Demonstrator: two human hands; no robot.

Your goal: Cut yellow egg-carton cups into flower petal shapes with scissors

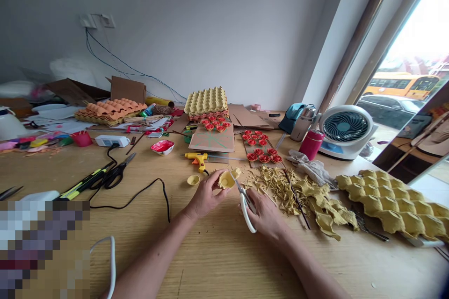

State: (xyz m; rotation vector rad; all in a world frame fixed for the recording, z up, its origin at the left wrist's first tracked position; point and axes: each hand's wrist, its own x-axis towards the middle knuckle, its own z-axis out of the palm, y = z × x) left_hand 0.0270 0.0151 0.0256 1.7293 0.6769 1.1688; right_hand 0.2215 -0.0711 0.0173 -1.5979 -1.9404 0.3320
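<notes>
Scissors (242, 193) are held in the curled right grip (263, 212), long axis aimed forward-left; a yellow cup (225, 180) is pinched by the left grip (207, 195).

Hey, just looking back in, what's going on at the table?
The left hand holds a yellow pulp cup, and the right hand works white-handled scissors, their blades at the cup's edge. Another small cup sits on the table, near a yellow glue gun. Yellow scraps are piled beyond the right hand, with an egg tray farther right. Behind them, red flowers stand in groups on cardboard.
</notes>
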